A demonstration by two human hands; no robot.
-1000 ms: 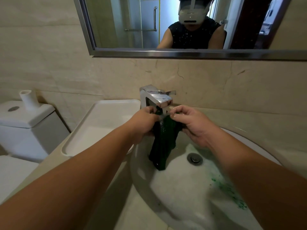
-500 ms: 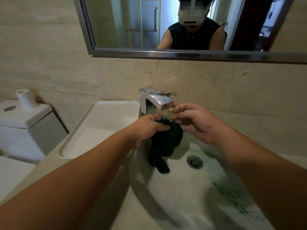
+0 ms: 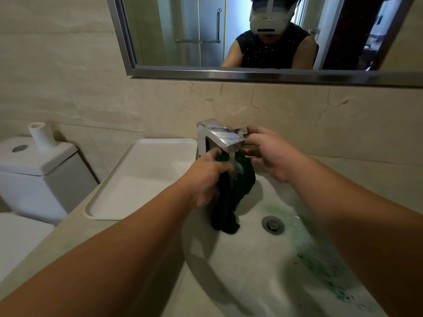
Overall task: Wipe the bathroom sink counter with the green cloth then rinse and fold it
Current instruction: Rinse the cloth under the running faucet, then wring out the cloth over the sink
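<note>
The right hand (image 3: 270,154) has left the green cloth (image 3: 231,197) to pinch the tap lever (image 3: 242,130), the left hand (image 3: 206,177) gripping it alone; rinsing is probably ending.

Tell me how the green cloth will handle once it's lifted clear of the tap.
Probably floppy: the green cloth hangs in limp folds from the left hand. Likely heavy for its size and dripping, since water from the tap runs over it. It may shed dye; green specks dot the sink.

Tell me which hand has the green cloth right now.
The left hand grips the green cloth under the running faucet; the right hand is off the cloth, pinching the faucet handle.
</note>
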